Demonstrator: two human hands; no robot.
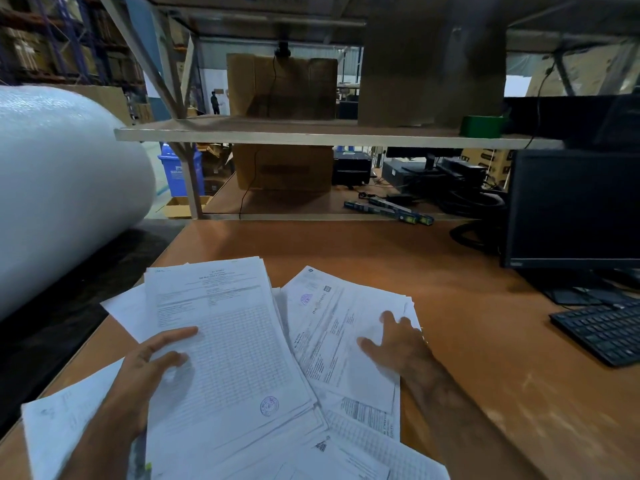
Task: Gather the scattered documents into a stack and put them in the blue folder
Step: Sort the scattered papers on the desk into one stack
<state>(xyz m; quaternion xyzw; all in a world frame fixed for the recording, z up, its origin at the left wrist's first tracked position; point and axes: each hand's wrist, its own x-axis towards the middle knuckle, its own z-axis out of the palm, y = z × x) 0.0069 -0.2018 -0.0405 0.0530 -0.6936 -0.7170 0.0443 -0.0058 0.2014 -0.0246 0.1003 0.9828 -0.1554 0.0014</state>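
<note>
Documents [242, 341]: flat white printed sheets, fanned on the wooden table [485, 341], left of the keyboard [602, 332]; top pile's long axis runs away from camera.
Left hand [152, 368]: thumb over, gripping that pile's edge.
Right hand [394, 344]: fingers spread flat, pressing the tilted sheets.

So there's a brown bench [450, 306] with white documents [242, 341] fanned out all over the near side, overlapping each other. Left hand [149, 368] holds the edge of a thick gridded bundle, thumb on top. Right hand [398, 344] lies flat, fingers spread, on a tilted pile beside it. Keyboard [602, 334] and dark monitor [575, 209] sit off right, a big bubble wrap roll [62, 188] left, and cardboard boxes [282, 84] on the shelf [311, 133] behind.
</note>
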